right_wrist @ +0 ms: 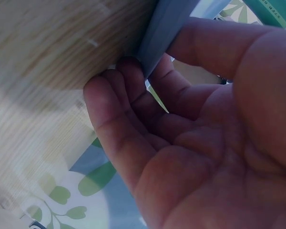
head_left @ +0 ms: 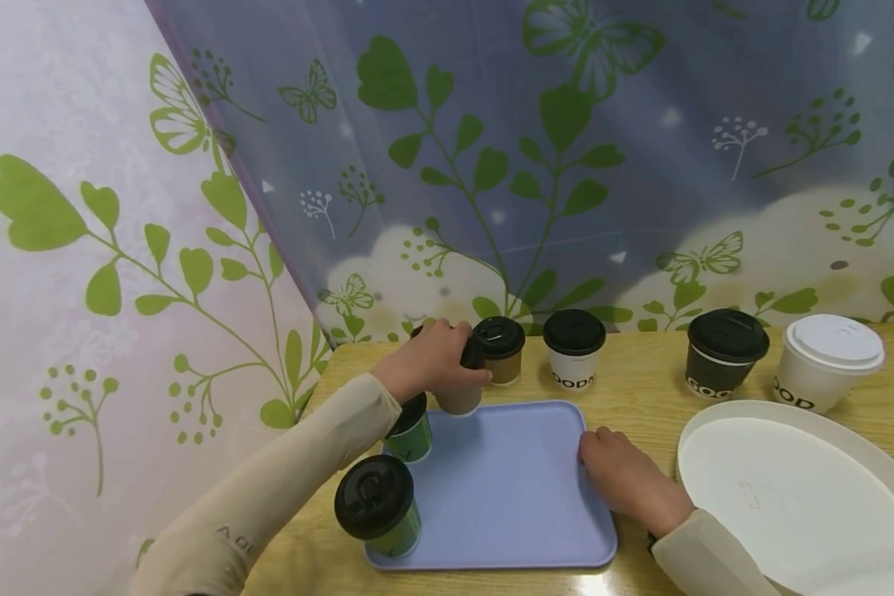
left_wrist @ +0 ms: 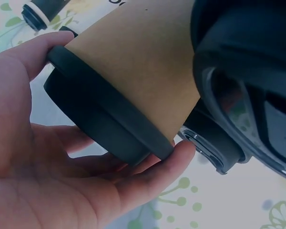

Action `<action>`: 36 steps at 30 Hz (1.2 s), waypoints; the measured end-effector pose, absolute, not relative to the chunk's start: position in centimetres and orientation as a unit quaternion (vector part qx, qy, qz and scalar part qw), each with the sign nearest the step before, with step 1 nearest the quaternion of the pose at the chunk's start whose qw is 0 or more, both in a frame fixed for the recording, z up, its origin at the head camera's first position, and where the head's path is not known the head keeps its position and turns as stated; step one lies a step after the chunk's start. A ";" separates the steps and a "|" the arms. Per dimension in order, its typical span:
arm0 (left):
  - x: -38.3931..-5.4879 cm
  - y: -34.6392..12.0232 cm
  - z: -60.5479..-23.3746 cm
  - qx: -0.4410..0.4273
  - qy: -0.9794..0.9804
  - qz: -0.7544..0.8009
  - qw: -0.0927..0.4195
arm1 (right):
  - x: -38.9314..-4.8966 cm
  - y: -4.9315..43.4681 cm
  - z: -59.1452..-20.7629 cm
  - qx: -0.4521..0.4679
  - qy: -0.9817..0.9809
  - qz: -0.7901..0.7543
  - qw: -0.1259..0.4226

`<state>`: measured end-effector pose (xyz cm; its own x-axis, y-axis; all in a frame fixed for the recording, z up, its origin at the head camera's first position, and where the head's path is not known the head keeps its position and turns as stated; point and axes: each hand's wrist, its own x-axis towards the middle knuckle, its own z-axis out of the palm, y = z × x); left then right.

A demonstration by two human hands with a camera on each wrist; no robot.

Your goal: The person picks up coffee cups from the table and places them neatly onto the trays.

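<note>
My left hand [head_left: 434, 358] grips a brown paper cup [head_left: 459, 402] by its black lid [left_wrist: 97, 107], thumb on one side and fingers round the other. The cup is over the far left corner of a blue rectangular tray [head_left: 514, 488]. My right hand [head_left: 627, 473] holds the tray's right rim, and in the right wrist view its fingers curl under the tray edge [right_wrist: 162, 36]. Along the tray's left side stand two green cups with black lids, one near [head_left: 380, 507] and one farther back [head_left: 410, 430], partly covered by the left forearm.
Behind the tray stand another brown cup [head_left: 502, 352] and a white cup with a black lid [head_left: 574, 348]. Farther right are a black cup [head_left: 724, 356] and a white-lidded cup [head_left: 827, 360]. A round white tray [head_left: 805, 505] lies right of my right hand. Patterned cloth hangs behind the table.
</note>
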<state>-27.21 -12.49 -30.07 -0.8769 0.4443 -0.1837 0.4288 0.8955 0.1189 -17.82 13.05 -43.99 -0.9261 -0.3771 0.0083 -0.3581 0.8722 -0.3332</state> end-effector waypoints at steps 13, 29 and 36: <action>-26.8 -12.7 -30.5 0.227 0.966 0.030 0.122 | -17.8 12.9 -43.9 -0.186 0.968 -0.164 0.030; -26.2 -12.4 -31.1 0.232 0.962 0.024 0.140 | -17.8 12.9 -43.6 -0.191 0.967 -0.166 0.022; -25.9 -12.1 -31.6 0.245 0.959 0.019 0.142 | -17.8 12.9 -43.7 -0.186 0.968 -0.165 0.025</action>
